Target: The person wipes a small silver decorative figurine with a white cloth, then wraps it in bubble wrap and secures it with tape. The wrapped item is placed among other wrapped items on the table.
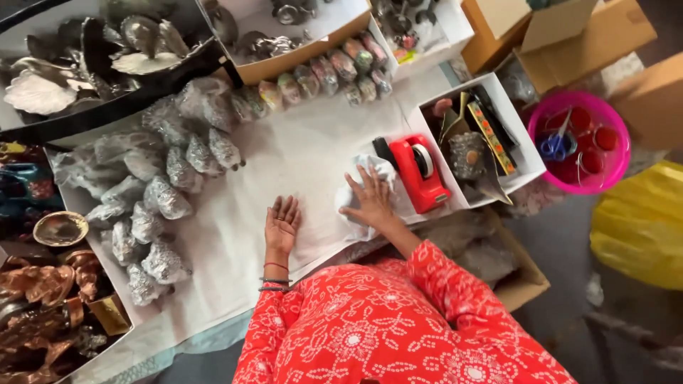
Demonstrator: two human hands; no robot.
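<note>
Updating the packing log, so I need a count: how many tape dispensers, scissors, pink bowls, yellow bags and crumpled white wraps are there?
Red tape dispenser: 1
Blue scissors: 1
Pink bowl: 1
Yellow bag: 1
Crumpled white wrap, under the right hand: 1
Total: 5

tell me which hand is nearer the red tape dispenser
Right. The right hand rests on crumpled white paper just beside the red tape dispenser; the left hand lies flat farther away.
</note>
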